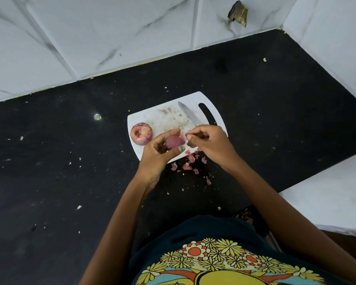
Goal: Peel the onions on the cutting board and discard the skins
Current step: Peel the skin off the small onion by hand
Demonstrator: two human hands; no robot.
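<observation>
onion (174, 141) cupped in left hand (158, 153) – skin flap (183, 136) on its right side, pinched by right hand (208, 140), nearer.

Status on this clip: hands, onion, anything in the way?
Left hand grips onion. Right hand pinches skin. Second onion waits on board. Nothing blocking.

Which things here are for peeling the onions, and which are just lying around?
For the job:
left hand holding an onion
right hand pinching a strip of skin
second onion
cutting board
fallen skins

Lying about:
knife
crumbs
</observation>
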